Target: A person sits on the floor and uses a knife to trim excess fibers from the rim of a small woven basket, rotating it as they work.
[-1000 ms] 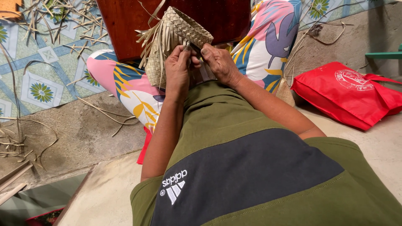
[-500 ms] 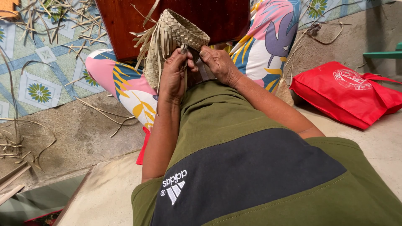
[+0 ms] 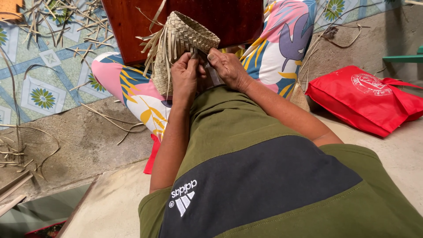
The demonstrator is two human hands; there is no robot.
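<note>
Gripping one woven basket (image 3: 183, 37) | left hand (image 3: 185, 77), right hand (image 3: 227, 66), both grips closed on it

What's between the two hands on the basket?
In the head view, a thin dark strip runs between the left hand and right hand, pinched at the woven basket's rim. What it is stays unclear.

Head-worn view, steeply down, close

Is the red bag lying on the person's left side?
No, the red bag lies on the floor to the person's right, beyond the right hand that works the woven basket.
</note>
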